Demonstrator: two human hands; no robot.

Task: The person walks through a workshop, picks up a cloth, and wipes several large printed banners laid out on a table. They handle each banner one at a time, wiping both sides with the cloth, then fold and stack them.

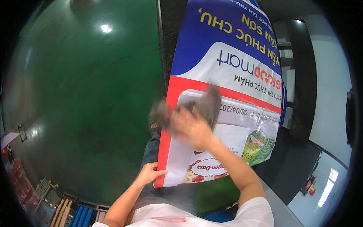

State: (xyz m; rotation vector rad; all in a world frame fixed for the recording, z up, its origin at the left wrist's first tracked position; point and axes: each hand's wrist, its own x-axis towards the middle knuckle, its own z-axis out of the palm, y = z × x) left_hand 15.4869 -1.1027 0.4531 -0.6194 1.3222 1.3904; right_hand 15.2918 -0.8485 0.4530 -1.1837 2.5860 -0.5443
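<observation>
A large printed banner sheet (230, 85) in blue, white and red stretches away from me, its print upside down from my side. My left hand (149, 174) pinches the banner's near left corner, with the thumb on top and the fingers partly hidden by the edge. Over the white panel, my right hand (191, 128) is smeared by motion. It presses on a dark grey cloth (211, 108) that lies on the banner and bunches out past its left red border. My right forearm crosses the banner's near right part.
Green glossy floor (87, 94) spreads on the left. A dark strip (171, 26) runs along the banner's far left edge. Blue and tan slats (81, 215) stand at the lower left. A black panel and a pale wall (331, 75) are on the right.
</observation>
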